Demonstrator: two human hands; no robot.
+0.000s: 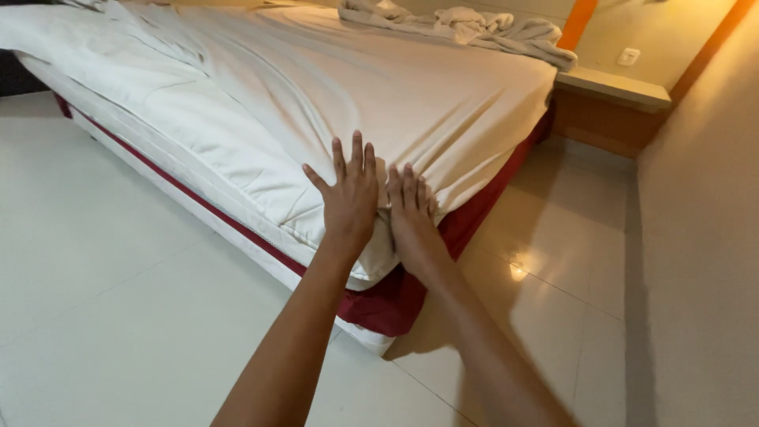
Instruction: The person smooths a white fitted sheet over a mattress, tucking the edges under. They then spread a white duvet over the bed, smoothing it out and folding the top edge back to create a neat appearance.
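While I lean over the near corner of the bed, both my hands are flat on the white sheet, right where it drapes over the mattress corner. My left hand is spread wide, fingers fanned and pointing up the bed, palm pressing down on the cloth and gripping nothing. My right hand lies just beside it, touching or nearly so, fingers closer together; its fingertips seem to dip into a fold of the sheet, though I can't tell whether they pinch it.

The sheet runs away from me, its long axis stretching from this corner toward the far end, where crumpled white bedding lies heaped. Creases fan out from under my hands toward that far side. Below my wrists the sheet's edge hangs loose over the dark red bed base, so the corner itself lies directly under and slightly toward me. My right hand is nearer the side that falls to the tiled floor; my left sits further in over the top. A wooden ledge stands well apart at the wall.
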